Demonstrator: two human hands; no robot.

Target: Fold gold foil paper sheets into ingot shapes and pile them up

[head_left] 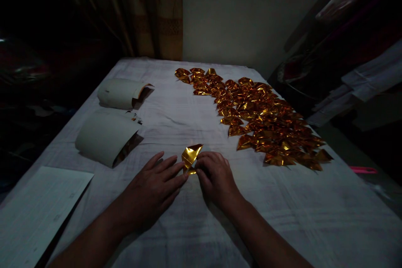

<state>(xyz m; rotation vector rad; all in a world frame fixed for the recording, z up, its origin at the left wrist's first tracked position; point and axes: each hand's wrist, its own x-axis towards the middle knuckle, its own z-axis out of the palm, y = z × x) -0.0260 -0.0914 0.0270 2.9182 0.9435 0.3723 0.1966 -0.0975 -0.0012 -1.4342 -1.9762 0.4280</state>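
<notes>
On the cloth-covered worktop [176, 222], a folded gold foil piece [191, 155] lies between the two hands; the right hand [216, 176] has a closed grip on its near right edge, while the left hand [160, 180] is spread flat, fingertips touching its left side. A broad spread of gold foil shapes [264, 113] crowds the right side beyond the right hand. To the left sit two curved pale boards [102, 134], one behind the other, and a flat pale sheet [40, 209] near the left forearm. A curtain [150, 16] hangs behind.
</notes>
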